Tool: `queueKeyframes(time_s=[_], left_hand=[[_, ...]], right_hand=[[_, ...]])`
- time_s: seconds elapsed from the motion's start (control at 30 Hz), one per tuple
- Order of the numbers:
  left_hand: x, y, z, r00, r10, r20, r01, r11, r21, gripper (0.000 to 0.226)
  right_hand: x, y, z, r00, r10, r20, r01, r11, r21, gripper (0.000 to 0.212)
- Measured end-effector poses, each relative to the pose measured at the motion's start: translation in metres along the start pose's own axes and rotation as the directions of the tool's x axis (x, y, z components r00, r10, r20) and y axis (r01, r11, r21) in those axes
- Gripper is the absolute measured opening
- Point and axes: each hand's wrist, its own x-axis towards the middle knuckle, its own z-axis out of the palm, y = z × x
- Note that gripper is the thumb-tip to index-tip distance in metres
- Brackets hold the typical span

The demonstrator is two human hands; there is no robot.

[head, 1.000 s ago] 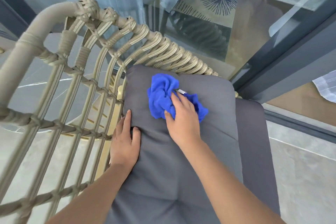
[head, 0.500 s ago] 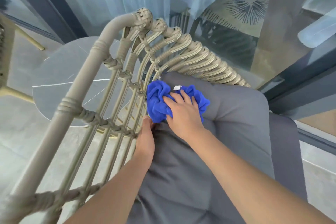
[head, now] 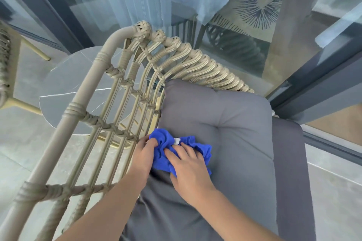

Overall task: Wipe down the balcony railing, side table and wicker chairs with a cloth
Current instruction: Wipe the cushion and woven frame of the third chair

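Head view: right hand lies flat, fingers extended, pressing the blue cloth onto the grey cushion of the wicker chair. Left hand pinches the cloth's edge by the weave. Best to keep the cloth bunched and wipe in overlapping strokes. White tag unreadable.

Bright daylight, glass reflections, wide-angle edge distortion

Both forearms reach forward — left hand in a curled pinching grip, right hand flat, fingers spread
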Motion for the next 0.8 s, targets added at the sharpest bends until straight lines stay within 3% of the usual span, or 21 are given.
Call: queueKeyframes(time_s=[0.23,0.33,0.47,0.53,0.57,0.63,0.67,0.73,0.8], left_hand=[[-0.038,-0.013,-0.009,0.997,0.046,0.058,-0.054,0.988,0.141,0.030],[-0.040,-0.009,0.000,0.990,0.132,0.049,-0.140,0.965,0.220,0.048],[-0.031,-0.002,0.029,0.963,0.266,0.027,-0.260,0.904,0.339,0.052],[-0.027,-0.001,0.042,0.943,0.327,0.057,-0.305,0.787,0.537,0.061],[-0.026,-0.001,0.048,0.931,0.349,0.105,-0.329,0.680,0.656,0.066],[-0.024,-0.003,0.056,0.926,0.316,0.209,-0.345,0.479,0.807,0.076],[-0.020,-0.004,0.059,0.932,0.279,0.232,-0.337,0.428,0.838,0.076],[-0.015,-0.001,0.062,0.943,0.237,0.233,-0.318,0.439,0.840,0.067],[-0.010,0.002,0.060,0.956,0.213,0.201,-0.288,0.558,0.778,0.060]], right_hand=[[-0.065,0.008,-0.011,0.997,-0.076,0.018,0.074,0.994,0.076,0.067],[-0.068,0.030,-0.030,0.998,-0.001,-0.060,0.011,0.986,0.168,0.063],[-0.044,0.077,-0.064,0.974,0.124,-0.189,-0.083,0.974,0.211,0.063],[-0.015,0.104,-0.078,0.961,0.176,-0.212,-0.140,0.975,0.172,0.064],[0.001,0.116,-0.084,0.953,0.230,-0.197,-0.201,0.967,0.156,0.064],[0.032,0.134,-0.089,0.924,0.360,-0.128,-0.345,0.930,0.130,0.068],[0.041,0.138,-0.086,0.903,0.422,-0.081,-0.412,0.904,0.113,0.069],[0.044,0.140,-0.074,0.868,0.497,-0.013,-0.495,0.867,0.064,0.069],[0.035,0.128,-0.058,0.873,0.486,-0.030,-0.485,0.874,0.032,0.069]])
